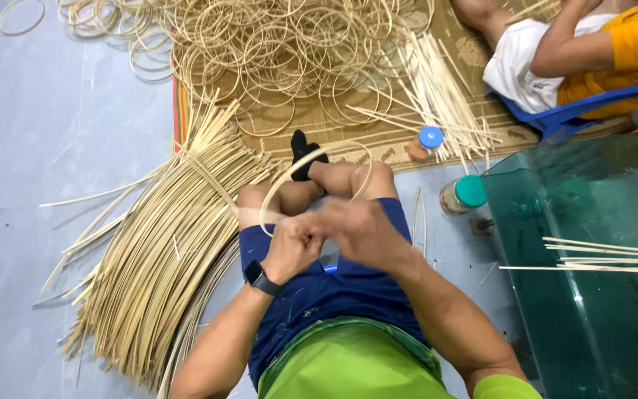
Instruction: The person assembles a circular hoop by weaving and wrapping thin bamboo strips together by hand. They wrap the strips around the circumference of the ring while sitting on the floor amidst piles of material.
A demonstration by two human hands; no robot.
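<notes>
Over our green shirt (348, 362) and blue shorts (319, 292), our left hand (292, 247) is closed around the overlapping ends of a thin cane hoop (311, 181), while our right hand (359, 233) pinches the same joint just beside it. That hoop arches above our crossed legs. Long cane strips (156, 251) fan out at our left; finished hoops (275, 52) lie piled on the woven mat (385, 140) ahead.

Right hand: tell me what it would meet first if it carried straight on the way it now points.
The right hand points toward the left hand, which it already nearly touches at the bent pale cane hoop. Past that lies the curved bundle of pale cane strips on the floor, though depth is unclear.
</notes>
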